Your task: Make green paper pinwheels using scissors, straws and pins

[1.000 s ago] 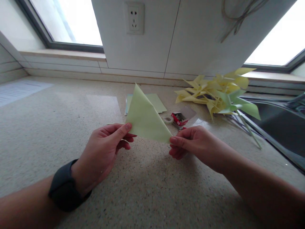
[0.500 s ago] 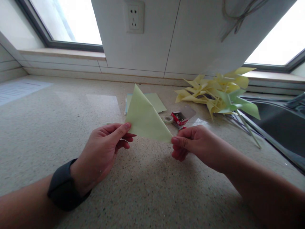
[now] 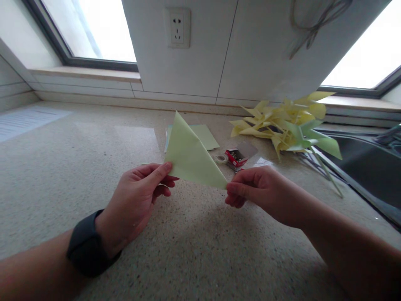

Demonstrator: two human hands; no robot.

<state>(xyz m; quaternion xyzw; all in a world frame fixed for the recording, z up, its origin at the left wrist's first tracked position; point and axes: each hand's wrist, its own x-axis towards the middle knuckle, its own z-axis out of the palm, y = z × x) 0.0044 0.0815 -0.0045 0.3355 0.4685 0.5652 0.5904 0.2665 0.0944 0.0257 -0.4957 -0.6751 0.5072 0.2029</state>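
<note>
A pale green sheet of paper (image 3: 191, 156), folded into a triangle, is held up above the speckled counter. My left hand (image 3: 138, 196), with a black band on its wrist, pinches its lower left edge between thumb and fingers. At the lower right corner, my right hand (image 3: 253, 188) grips the paper between thumb and forefinger. Behind the triangle lies a stack of coloured paper sheets (image 3: 207, 137), partly covered by it. Near my right hand are a roll of tape (image 3: 221, 159) and a small red box (image 3: 235, 157) of tiny metallic pieces, its clear lid raised.
Several yellow paper pinwheels (image 3: 266, 119) and a light green pinwheel (image 3: 308, 136) on a stick lie at the back right, beside a sink (image 3: 366, 167). A printed sheet (image 3: 31, 119) lies far left. A wall with a socket (image 3: 178, 28) borders the counter (image 3: 194, 251).
The view has shifted slightly. Both hands keep their hold on the folded paper, and its right corner sits a touch lower.
</note>
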